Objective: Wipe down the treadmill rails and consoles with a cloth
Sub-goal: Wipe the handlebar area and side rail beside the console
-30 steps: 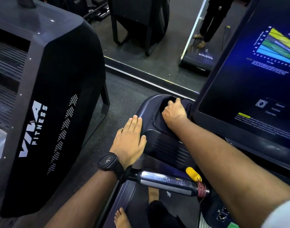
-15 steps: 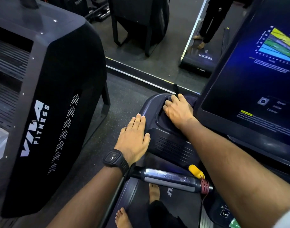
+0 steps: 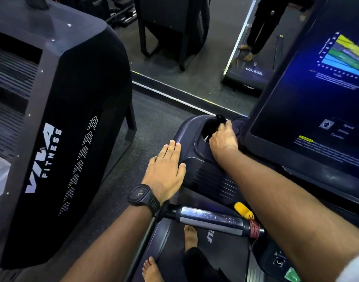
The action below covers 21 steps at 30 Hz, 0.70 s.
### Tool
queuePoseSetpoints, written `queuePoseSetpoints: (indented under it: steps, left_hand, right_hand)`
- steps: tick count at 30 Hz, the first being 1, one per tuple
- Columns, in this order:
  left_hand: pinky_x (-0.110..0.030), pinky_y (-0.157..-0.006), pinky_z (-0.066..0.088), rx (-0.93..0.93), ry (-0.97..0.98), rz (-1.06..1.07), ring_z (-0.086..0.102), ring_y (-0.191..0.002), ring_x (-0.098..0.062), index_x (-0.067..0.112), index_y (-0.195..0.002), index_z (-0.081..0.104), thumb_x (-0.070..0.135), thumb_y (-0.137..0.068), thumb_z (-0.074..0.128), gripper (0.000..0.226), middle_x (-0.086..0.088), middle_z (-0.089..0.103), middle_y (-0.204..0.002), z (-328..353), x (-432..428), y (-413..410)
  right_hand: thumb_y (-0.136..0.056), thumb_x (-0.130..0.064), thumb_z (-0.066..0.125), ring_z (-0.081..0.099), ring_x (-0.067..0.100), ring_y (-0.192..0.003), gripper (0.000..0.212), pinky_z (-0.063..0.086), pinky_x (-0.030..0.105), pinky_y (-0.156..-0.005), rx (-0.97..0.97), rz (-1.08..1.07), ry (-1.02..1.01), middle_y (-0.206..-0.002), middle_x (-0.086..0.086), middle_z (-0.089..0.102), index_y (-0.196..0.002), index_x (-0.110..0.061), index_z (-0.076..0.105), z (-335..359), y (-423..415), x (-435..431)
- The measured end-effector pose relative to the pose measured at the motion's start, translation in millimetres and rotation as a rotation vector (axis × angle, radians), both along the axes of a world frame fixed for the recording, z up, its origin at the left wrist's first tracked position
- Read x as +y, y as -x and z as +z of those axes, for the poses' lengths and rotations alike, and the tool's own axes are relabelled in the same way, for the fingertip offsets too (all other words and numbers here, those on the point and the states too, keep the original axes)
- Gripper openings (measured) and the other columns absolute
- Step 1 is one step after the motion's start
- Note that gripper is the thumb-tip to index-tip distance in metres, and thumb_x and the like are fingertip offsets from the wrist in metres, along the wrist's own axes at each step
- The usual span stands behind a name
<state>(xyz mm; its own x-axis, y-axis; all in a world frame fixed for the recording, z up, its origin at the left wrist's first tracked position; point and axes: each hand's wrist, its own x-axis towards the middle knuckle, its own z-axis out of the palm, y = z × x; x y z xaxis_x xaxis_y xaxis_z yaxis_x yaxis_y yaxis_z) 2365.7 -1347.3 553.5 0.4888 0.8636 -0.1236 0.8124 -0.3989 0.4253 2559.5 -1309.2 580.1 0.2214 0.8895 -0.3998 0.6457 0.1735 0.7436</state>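
Note:
My right hand (image 3: 223, 139) grips a dark cloth (image 3: 237, 126) and presses it into the cup-holder recess at the left end of the treadmill console (image 3: 197, 159). Most of the cloth is hidden under the hand; a dark corner sticks up at the recess's far rim. My left hand (image 3: 165, 169) lies flat with straight fingers on the console's left edge, a black watch on its wrist. The lit console screen (image 3: 321, 102) rises at the right. A silver handrail grip (image 3: 211, 219) crosses below my arms.
A large black "VIVA FITNESS" machine (image 3: 58, 129) stands close on the left. A yellow safety clip (image 3: 242, 210) with a red cord hangs by the handrail. My bare feet (image 3: 189, 237) stand on the belt. A floor mirror ahead reflects a person's legs (image 3: 256, 31).
My right hand has slid the cloth farther forward and right, deeper into the recess toward the screen. My left hand has stayed flat on the console edge.

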Motion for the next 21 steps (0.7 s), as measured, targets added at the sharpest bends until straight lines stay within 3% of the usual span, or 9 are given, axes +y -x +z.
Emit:
queuePoseSetpoints:
  steps: [4,9,15,17,21]
  left_hand:
    - [-0.045,-0.121,0.022,0.0,-0.002,-0.004,0.007,-0.153,-0.015,0.018,-0.16,0.006,0.039,-0.104,0.029,0.064,0.001,0.003,-0.168,-1,0,0]
    - [-0.044,-0.121,0.022,-0.004,-0.007,0.001,0.007,-0.153,-0.016,0.017,-0.16,0.007,0.039,-0.104,0.029,0.064,0.0,0.004,-0.168,-1,1,-1]
    - [-0.043,-0.12,0.021,-0.014,-0.001,0.006,0.006,-0.153,-0.014,0.019,-0.16,0.006,0.039,-0.104,0.03,0.064,0.002,0.002,-0.168,-1,2,-1]
    - [-0.043,-0.12,0.022,-0.015,-0.001,0.006,0.006,-0.153,-0.014,0.019,-0.16,0.007,0.039,-0.104,0.03,0.063,0.002,0.003,-0.168,-3,2,0]
    - [-0.043,-0.12,0.022,-0.022,0.002,0.007,0.006,-0.153,-0.013,0.02,-0.16,0.006,0.038,-0.104,0.029,0.063,0.003,0.003,-0.168,-3,1,1]
  right_hand:
    - [-0.107,-0.023,0.035,0.024,0.055,-0.145,0.05,0.023,0.07,-0.115,-0.06,-0.04,-0.107,-0.157,0.025,0.037,-0.153,-0.003,0.038,-3,8,-13]
    - [-0.108,-0.024,0.028,0.01,0.043,-0.154,0.058,0.016,0.068,-0.118,0.177,0.109,-0.335,-0.17,0.012,0.01,-0.162,-0.007,0.012,-5,-9,-6]
    - [-0.106,-0.022,0.045,-0.009,0.047,-0.153,0.084,0.015,0.069,-0.119,0.246,-0.088,-0.308,-0.168,0.009,-0.022,-0.158,-0.012,-0.02,-16,-20,5]
    - [-0.107,-0.024,0.044,-0.005,0.05,-0.152,0.081,0.018,0.066,-0.119,0.211,-0.105,-0.261,-0.167,0.013,-0.021,-0.159,-0.009,-0.017,-15,-18,3]
    - [-0.11,-0.025,0.038,0.004,0.056,-0.149,0.063,0.023,0.064,-0.118,0.079,-0.083,-0.137,-0.167,0.023,-0.007,-0.162,-0.009,0.006,-4,-9,-3]
